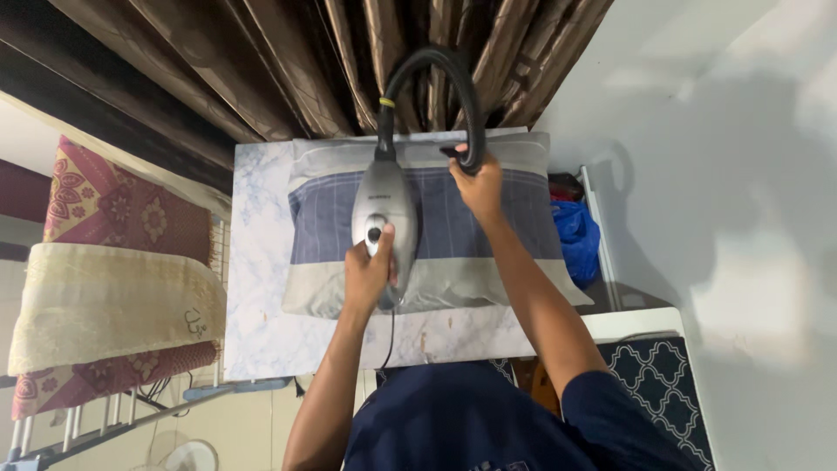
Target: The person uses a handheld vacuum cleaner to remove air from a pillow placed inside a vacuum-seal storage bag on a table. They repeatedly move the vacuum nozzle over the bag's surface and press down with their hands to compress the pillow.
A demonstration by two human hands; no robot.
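Note:
My left hand [368, 272] grips the handle of a grey handheld steamer [384, 196], thumb on its round button. The steamer rests on a grey cloth with a blue striped band [488, 231], spread flat on a marble-patterned board [257, 288]. A black hose [449, 70] loops up from the steamer's far end and curves back down. My right hand [479, 185] holds the lower end of that hose just above the cloth. A thin black cord [389, 336] runs from the steamer toward me.
Brown curtains [288, 61] hang behind the board. A drying rack [96, 419] at left carries red patterned and cream cloths [113, 296]. A blue bag [577, 234] lies right of the board by the white wall [741, 174]. A dark patterned rug [654, 375] is near my feet.

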